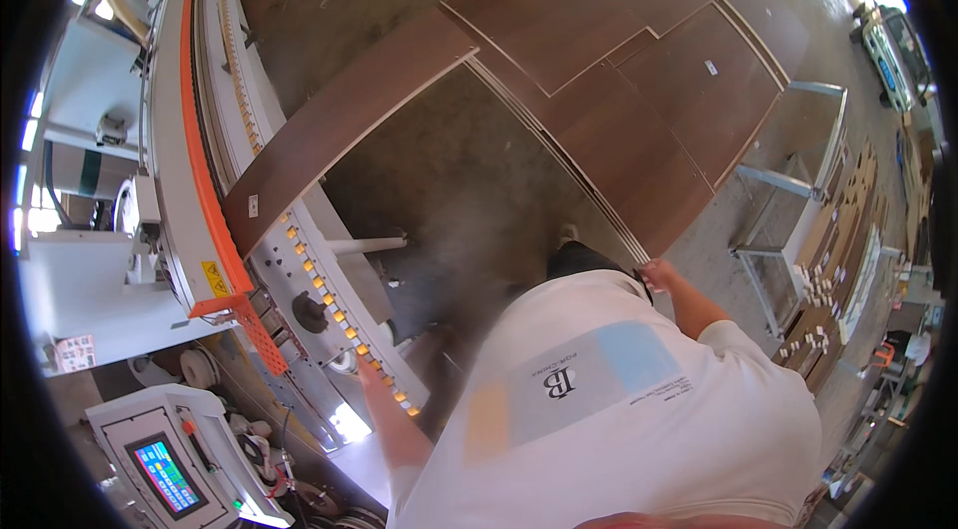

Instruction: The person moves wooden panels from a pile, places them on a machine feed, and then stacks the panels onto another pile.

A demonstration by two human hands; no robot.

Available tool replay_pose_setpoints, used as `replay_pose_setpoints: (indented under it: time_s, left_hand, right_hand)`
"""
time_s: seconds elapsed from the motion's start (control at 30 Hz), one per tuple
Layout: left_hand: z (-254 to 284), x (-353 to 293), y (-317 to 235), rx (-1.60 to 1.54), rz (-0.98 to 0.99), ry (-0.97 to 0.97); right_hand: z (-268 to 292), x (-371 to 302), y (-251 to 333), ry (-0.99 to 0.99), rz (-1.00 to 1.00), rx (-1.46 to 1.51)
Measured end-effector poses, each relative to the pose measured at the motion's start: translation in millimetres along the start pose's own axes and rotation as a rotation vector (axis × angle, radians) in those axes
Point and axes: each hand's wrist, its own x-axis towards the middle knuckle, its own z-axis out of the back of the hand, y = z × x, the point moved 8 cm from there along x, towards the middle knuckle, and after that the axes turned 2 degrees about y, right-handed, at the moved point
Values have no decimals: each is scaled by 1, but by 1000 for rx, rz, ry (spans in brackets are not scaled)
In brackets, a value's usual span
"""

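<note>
My left hand [369, 375] is low beside the yellow-roller strip [329, 301] of an edge-banding machine, next to a round white part; its fingers are blurred and partly hidden. My right hand [656, 275] is at my right side, its fingers curled, overlapping in view the near corner of a stack of brown panels [639, 175]. Whether it touches the stack or holds anything I cannot make out. A long brown board [349, 115] with a pale edge lies with its near end, bearing a small white label, on the machine. Its far end reaches the stack.
The machine's orange-and-white beam [205, 180] runs along the left. A control panel [165, 474] with a lit screen stands at the lower left. On the right are a metal frame cart [783, 180], piled wooden strips [838, 250] and a parked vehicle [891, 55].
</note>
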Motion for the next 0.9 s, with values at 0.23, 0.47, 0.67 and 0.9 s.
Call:
replay_pose_setpoints:
  time_s: [0.23,0.47,0.67,0.9]
  left_hand:
    - [-57,17,14,-100,-79,78]
    - [-108,-15,13,-41,-77,-101]
    - [-118,-54,-2,58,-69,-259]
    - [-195,-142,-99,760,-777,-670]
  right_hand:
    - [2,4,-20,46,180,-10]
    - [26,14,3,40,295,127]
    - [49,81,-47,126,277,222]
    - [72,77,-57,93,134,380]
